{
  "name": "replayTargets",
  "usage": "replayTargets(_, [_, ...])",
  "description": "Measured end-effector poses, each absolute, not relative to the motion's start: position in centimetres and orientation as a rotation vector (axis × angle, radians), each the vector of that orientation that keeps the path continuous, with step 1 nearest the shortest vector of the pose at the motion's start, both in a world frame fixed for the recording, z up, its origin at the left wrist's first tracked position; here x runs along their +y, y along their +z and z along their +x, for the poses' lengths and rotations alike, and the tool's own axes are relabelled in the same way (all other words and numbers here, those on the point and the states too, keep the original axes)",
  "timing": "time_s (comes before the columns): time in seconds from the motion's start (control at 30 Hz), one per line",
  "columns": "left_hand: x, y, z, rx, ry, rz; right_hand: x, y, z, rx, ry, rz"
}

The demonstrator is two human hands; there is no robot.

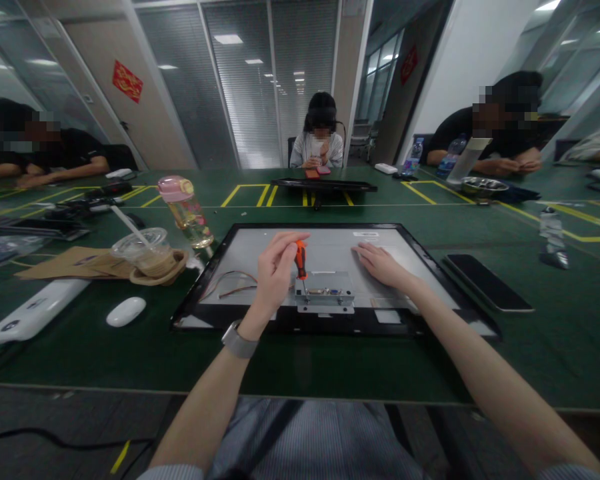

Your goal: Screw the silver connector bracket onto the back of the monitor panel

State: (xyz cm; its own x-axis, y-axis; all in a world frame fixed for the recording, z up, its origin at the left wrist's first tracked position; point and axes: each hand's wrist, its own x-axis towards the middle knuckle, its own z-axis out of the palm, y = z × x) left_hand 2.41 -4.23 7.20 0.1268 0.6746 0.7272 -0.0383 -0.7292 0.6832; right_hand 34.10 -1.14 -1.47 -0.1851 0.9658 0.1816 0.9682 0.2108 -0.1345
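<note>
My left hand (276, 268), with a watch (240, 340) on its wrist, is closed on the handle of an orange and black screwdriver (301, 260). The screwdriver stands nearly upright, its tip down at the left end of a metal bracket (325, 293) that carries connector ports. That bracket sits on the back of a flat display panel (330, 248) with a black frame, lying on the table. Flat on the panel's right half rests my right hand (380, 263), fingers stretched out and holding nothing. Thin wires (235, 283) lie on the panel left of the bracket.
Left of the panel are a pink-lidded bottle (186, 210), a plastic cup (150, 257), a white mouse (126, 311) and a long white device (35, 310). A phone (487, 283) lies to the right. Several people sit around the green table (300, 370). Another dark panel (325, 186) is opposite.
</note>
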Motion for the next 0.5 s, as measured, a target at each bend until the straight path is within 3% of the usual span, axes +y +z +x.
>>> replayTargets(0.5, [-4.7,6.7,3.4,0.832,1.938,1.805,-1.2,-1.3,33.9,-2.27,-0.007,-1.87])
